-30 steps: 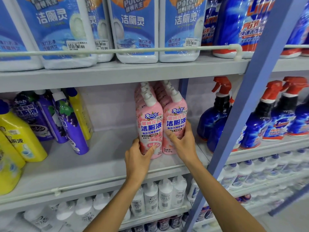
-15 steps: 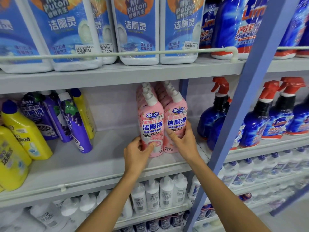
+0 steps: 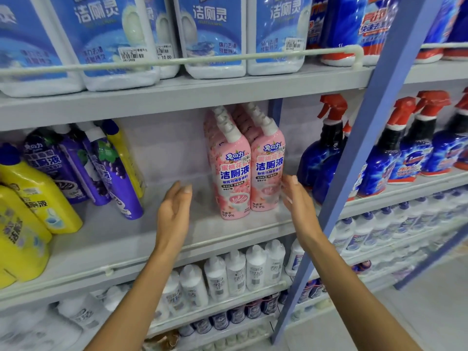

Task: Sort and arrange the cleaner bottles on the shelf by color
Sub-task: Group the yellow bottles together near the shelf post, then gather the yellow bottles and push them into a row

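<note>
A: Grey shelving [image 3: 177, 236] was seen, stocked on every level; where were the pink bottles [image 3: 234, 173] placed?

B: They were stood upright in two rows on the middle level; purple bottles [image 3: 114, 173] and yellow bottles [image 3: 33, 193] were leaned well to their left, with bare shelf left between; blue spray bottles [image 3: 326, 153] were ranged to their right, beyond a blue post [image 3: 354, 158].

A: And how were the hands held?

B: Nothing was gripped; the left hand [image 3: 174, 211] was held flat with fingers straight, clear of the pink bottles on their left; the right hand [image 3: 297, 206] was likewise spread, its fingertips set just beside the right front bottle; whether contact was made could not be told.

A: How would such a bottle be expected to handle?

B: Stiff plastic and a full, fairly heavy load were judged likely; the glossy sleeve might be found slippery; a hold around the waist, below the shoulder, would be advised over the narrow angled neck; the purple and yellow ones, already tilted, could be toppled if nudged.
</note>
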`<move>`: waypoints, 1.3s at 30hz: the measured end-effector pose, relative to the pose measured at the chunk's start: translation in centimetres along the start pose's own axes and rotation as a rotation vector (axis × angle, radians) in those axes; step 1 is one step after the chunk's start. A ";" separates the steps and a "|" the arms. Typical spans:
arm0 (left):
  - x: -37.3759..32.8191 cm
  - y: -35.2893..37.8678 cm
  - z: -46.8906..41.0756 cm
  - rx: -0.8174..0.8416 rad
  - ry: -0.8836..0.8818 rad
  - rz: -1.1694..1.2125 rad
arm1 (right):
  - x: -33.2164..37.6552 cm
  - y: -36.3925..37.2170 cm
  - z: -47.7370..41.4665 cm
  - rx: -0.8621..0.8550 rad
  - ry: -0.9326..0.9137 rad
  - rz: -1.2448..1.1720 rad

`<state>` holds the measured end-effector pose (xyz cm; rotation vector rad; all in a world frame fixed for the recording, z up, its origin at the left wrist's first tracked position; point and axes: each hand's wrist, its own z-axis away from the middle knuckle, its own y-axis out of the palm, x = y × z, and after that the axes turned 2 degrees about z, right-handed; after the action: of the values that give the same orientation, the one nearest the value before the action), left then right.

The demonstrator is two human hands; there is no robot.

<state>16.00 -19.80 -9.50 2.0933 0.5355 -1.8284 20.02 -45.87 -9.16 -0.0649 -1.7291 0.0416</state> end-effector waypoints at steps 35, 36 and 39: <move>-4.7 -34.9 -0.5 -0.347 0.115 -0.138 | 11.6 42.6 7.0 0.452 -0.238 -0.037; -4.5 -34.9 -0.9 -0.343 0.109 -0.144 | 11.4 43.2 7.1 0.475 -0.257 -0.032; -3.9 -34.9 -1.4 -0.343 0.105 -0.113 | 9.7 44.9 8.7 0.573 -0.336 0.021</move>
<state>0.29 11.34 -4.99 1.9636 0.9391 -1.5545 10.76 -0.38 -3.87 0.3651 -1.9884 0.5880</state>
